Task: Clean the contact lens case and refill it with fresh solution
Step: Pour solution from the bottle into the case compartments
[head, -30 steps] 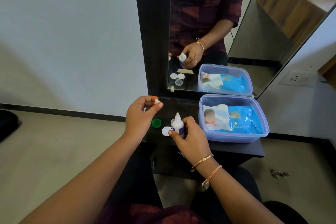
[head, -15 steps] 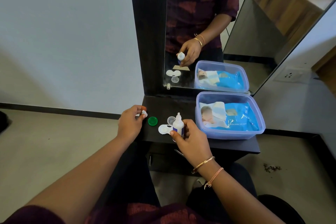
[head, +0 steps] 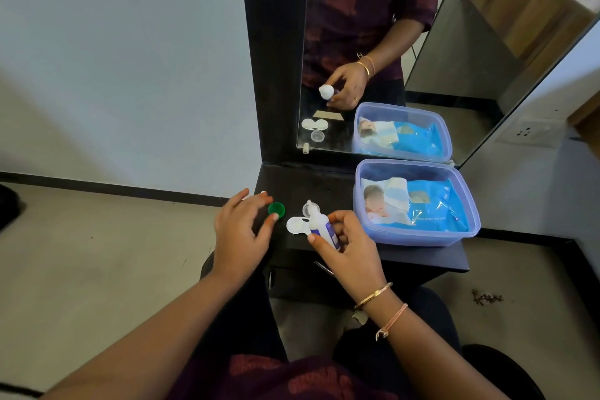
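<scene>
Tall mirror (head: 373, 42) over a matte black shelf (head: 324, 185), and one translucent blue plastic tub (head: 418, 230) with a glossy blue packet, print unreadable. Right hand (head: 352, 247) pinches one small white bottle (head: 321, 226), tilted over the white lens case (head: 296, 225) on the shelf. Left hand (head: 238, 230), fingers spread, beside one round green cap (head: 276, 209).

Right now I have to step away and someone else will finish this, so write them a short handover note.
Left hand: open, empty, fingers spread beside the green cap on the shelf.
Right hand: holds the uncapped bottle, tilted, nozzle toward the case.
A clear cap lies behind the case; the bottle's small white cap sits by the left fingertips. Tub of wipes on the right.
Done: case and bottle opened.
Left: fill both wells, recap case and bottle. Whether the wells hold liquid cannot be told.
</scene>
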